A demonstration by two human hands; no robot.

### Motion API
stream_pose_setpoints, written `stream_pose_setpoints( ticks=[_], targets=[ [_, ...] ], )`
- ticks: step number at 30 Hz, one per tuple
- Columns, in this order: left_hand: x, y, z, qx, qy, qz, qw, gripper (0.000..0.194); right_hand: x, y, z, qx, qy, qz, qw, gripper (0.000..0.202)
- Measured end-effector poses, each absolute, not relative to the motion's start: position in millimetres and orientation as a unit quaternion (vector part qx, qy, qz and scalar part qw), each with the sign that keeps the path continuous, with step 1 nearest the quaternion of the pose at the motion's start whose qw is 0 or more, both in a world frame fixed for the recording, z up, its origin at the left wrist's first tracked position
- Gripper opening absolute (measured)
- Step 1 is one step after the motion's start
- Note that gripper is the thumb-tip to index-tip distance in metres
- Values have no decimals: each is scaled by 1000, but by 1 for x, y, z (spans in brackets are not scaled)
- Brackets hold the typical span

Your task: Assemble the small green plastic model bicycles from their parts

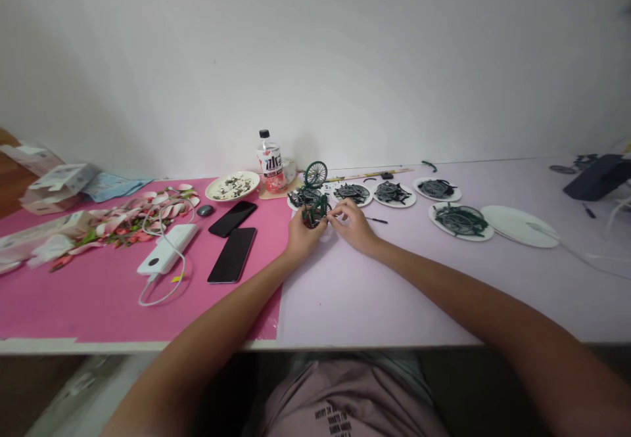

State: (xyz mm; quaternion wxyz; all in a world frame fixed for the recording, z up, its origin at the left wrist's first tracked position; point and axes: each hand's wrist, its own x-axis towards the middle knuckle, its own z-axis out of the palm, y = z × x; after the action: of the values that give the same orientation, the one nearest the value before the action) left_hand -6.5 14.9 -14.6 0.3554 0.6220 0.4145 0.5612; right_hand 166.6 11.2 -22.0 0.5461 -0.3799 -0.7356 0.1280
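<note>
A small dark green model bicycle stands tilted up over the table, one spoked wheel raised toward the wall. My left hand is closed round its lower part. From the other side my right hand reaches in with thumb and forefinger pinched at the model's edge; whatever lies between those fingertips is too small to make out. Just behind the hands are white plates of dark plastic parts, among them a middle plate and another plate. A thin black rod lies right of my right hand.
Two dark phones, a white power bank with its cable and artificial petals cover the pink left side. A drink bottle stands near the wall. Rightward are a plate of green wheels and a white oval plate.
</note>
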Motion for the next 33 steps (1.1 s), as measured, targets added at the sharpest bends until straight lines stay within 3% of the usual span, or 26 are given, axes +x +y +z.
stream_pose_setpoints(
  ticks=[12, 17, 24, 28, 33],
  targets=[
    [-7, 14, -12, 621, 411, 565, 357, 30, 167, -1, -2, -416, -731, 77, 535, 16],
    [-6, 10, -9, 622, 411, 556, 367, 27, 189, 5, 25, -426, -778, 72, 457, 15],
    [-3, 6, -4, 613, 430, 544, 378, 26, 271, 4, 15, -584, -775, 69, 229, 24],
    [-3, 6, -3, 609, 436, 540, 384, 27, 296, -2, 0, -640, -737, 49, 214, 30],
    [-4, 8, -6, 608, 435, 547, 376, 27, 291, -5, -2, -625, -748, 43, 219, 20]
  ],
)
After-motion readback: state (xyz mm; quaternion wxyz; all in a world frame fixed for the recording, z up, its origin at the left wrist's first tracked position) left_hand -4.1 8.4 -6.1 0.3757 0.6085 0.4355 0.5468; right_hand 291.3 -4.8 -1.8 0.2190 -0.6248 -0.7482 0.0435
